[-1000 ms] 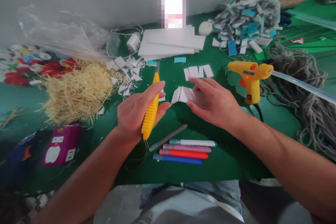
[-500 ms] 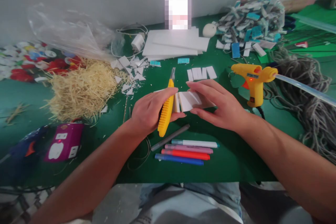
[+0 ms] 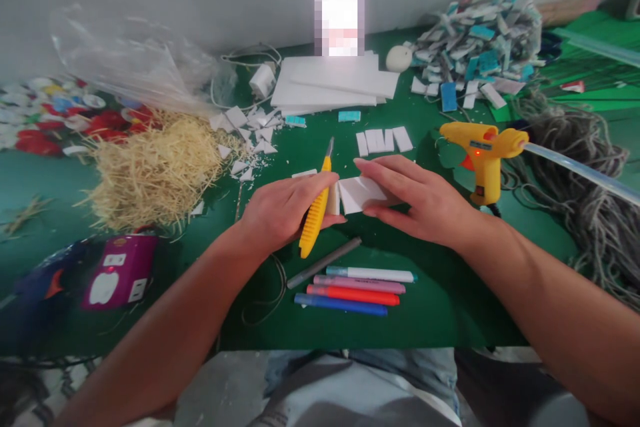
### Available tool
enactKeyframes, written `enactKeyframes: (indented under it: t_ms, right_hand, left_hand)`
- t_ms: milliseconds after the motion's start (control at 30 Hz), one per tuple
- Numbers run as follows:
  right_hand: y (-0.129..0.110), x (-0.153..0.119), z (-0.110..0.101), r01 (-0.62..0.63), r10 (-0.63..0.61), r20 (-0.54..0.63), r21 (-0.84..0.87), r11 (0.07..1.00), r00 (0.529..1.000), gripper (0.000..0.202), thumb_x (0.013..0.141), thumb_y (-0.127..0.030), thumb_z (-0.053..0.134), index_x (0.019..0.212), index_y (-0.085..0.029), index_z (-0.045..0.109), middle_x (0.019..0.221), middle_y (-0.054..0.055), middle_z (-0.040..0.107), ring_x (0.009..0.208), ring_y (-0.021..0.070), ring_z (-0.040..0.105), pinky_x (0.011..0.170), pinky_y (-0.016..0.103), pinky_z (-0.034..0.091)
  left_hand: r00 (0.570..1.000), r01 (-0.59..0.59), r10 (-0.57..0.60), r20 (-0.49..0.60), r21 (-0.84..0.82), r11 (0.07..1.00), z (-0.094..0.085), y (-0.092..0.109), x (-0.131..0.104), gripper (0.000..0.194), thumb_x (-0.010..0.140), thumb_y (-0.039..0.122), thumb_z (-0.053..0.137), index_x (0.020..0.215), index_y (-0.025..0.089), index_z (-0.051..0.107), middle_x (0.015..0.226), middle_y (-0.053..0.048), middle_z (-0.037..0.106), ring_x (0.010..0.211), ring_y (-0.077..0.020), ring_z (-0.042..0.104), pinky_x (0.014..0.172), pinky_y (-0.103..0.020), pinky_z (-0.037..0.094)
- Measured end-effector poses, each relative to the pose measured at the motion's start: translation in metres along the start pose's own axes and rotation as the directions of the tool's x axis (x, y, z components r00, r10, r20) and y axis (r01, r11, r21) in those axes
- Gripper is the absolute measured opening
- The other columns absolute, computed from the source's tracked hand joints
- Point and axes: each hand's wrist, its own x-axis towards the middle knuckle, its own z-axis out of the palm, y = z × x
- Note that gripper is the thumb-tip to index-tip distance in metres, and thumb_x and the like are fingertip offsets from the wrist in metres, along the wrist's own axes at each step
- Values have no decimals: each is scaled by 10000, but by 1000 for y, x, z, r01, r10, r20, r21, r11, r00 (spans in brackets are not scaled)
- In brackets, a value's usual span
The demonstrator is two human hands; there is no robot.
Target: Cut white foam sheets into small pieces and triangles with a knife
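Observation:
My left hand (image 3: 283, 210) is closed on a yellow utility knife (image 3: 316, 210), whose blade points away from me. The same hand also grips a white foam board piece (image 3: 333, 200), partly hidden behind the fingers and knife. Facing it across a narrow gap is another white foam board piece (image 3: 357, 193), held between the thumb and fingers of my right hand (image 3: 415, 200). Just beyond the right fingers lie several small white foam strips (image 3: 384, 140). Below the hands are a grey marker (image 3: 325, 263) and several coloured markers (image 3: 355, 293).
A yellow hot glue gun (image 3: 483, 157) stands at right, beside grey yarn (image 3: 570, 160). White foam sheets (image 3: 325, 83) are stacked at the back, near a heap of foam scraps (image 3: 480, 47). Straw (image 3: 155, 173) and a purple power socket block (image 3: 120, 271) lie at left.
The knife has tilted slightly, its blade tip dropping nearer to me. The gap between the two foam pieces has shifted a little left. Both hands keep their hold.

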Motion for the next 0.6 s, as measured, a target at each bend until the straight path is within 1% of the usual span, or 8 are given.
enactKeyframes:
  t_ms: [133, 233, 300, 367, 433, 467, 500, 600]
  right_hand:
    - [-3, 1, 1, -22, 22, -5, -48, 999, 1000, 636, 1049, -293, 619, 1651, -242, 418, 1320, 133, 697, 1120, 233, 726, 850, 324, 658]
    - [-6, 0, 4, -37, 37, -6, -62, 997, 999, 716, 1017, -339, 659, 1663, -199, 386, 1340, 157, 696, 1159, 265, 720, 909, 380, 657]
    - [-6, 0, 6, -16, 16, -10, -86, 996, 1000, 726, 1008, -386, 674, 1645, -160, 408, 1345, 179, 703, 1194, 288, 712, 956, 421, 648]
    - [-5, 0, 6, 9, -11, -15, -111, 994, 1000, 625, 1019, -403, 658, 1557, -116, 520, 1290, 189, 730, 1157, 289, 723, 955, 426, 645]
    - [-4, 0, 6, 26, -27, -10, -118, 993, 1000, 488, 1033, -384, 631, 1421, -87, 634, 1228, 192, 747, 1091, 275, 733, 913, 404, 649]
    - [-3, 0, 6, 31, -32, -5, -112, 993, 999, 442, 1034, -369, 625, 1370, -84, 665, 1216, 193, 748, 1075, 270, 732, 894, 395, 649]
    - [-2, 0, 5, 35, -35, 2, -103, 994, 999, 411, 1033, -355, 623, 1344, -92, 680, 1211, 189, 746, 1069, 266, 729, 879, 388, 648]
    - [0, 1, 4, 34, -31, 46, -70, 997, 998, 384, 1032, -333, 619, 1361, -144, 679, 1233, 164, 730, 1093, 263, 713, 887, 388, 633]
  left_hand:
    - [1000, 20, -20, -1, -27, 999, 1, 1, 0, 483, 1044, 496, 687, 1414, 204, 583, 1167, -99, 830, 935, -229, 837, 866, -291, 661]
    - [999, 37, -37, 2, -18, 999, 0, 5, -1, 508, 1031, 522, 700, 1400, 190, 592, 1142, -105, 833, 918, -229, 836, 859, -286, 659]
    - [1000, 27, -27, 7, 11, 1000, -1, 7, -2, 495, 1043, 529, 679, 1385, 182, 593, 1122, -102, 836, 901, -223, 834, 845, -279, 655]
    - [1000, 15, -15, 14, 41, 999, -2, 8, -2, 479, 1060, 539, 647, 1374, 182, 591, 1108, -95, 837, 892, -216, 833, 836, -274, 653]
    - [1000, -1, 0, 9, 52, 999, -2, 7, -1, 458, 1074, 530, 625, 1367, 179, 588, 1104, -91, 838, 888, -210, 832, 838, -269, 650]
    - [1000, -13, 13, 5, 48, 999, -2, 7, 0, 448, 1080, 518, 618, 1363, 172, 585, 1104, -93, 837, 888, -207, 832, 843, -265, 648]
    - [1000, -29, 29, 0, 39, 999, -2, 6, 1, 438, 1086, 506, 613, 1357, 163, 583, 1104, -97, 836, 892, -204, 832, 848, -260, 646]
    - [998, -62, 62, -12, 11, 998, -1, 5, 3, 410, 1101, 484, 588, 1342, 153, 584, 1120, -102, 831, 930, -201, 831, 868, -248, 636]
